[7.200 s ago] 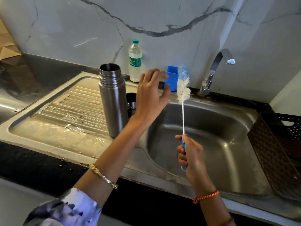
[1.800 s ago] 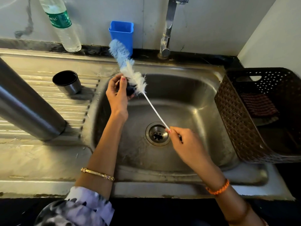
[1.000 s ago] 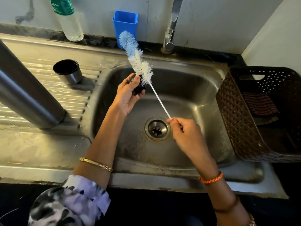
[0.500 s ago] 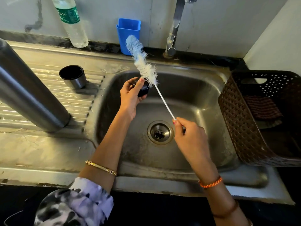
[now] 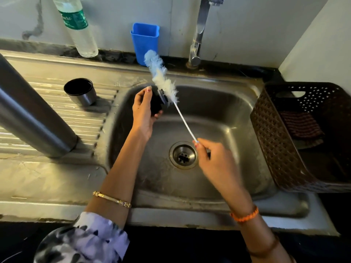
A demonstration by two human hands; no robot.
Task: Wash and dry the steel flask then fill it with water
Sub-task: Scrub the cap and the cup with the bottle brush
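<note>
The steel flask [image 5: 32,112] stands on the ribbed drainboard at the left, its top out of frame. Its steel cup lid [image 5: 80,92] sits open side up behind it. Over the sink basin [image 5: 228,114] my left hand [image 5: 144,111] grips a small black flask stopper [image 5: 156,106]. My right hand [image 5: 214,160] holds the handle of a long white and blue bottle brush [image 5: 163,80]. The brush bristles lie against the stopper. The brush handle is hidden inside my right hand.
A tap [image 5: 199,31] rises behind the basin, with no water seen running. A blue plastic holder [image 5: 145,44] and a plastic water bottle [image 5: 77,25] stand at the wall. A brown perforated basket [image 5: 284,139] with a cloth [image 5: 302,126] sits at the right.
Earlier my left hand reached behind the flask; it now holds the black stopper over the basin. Over the last second the brush slides to and fro against the stopper.
</note>
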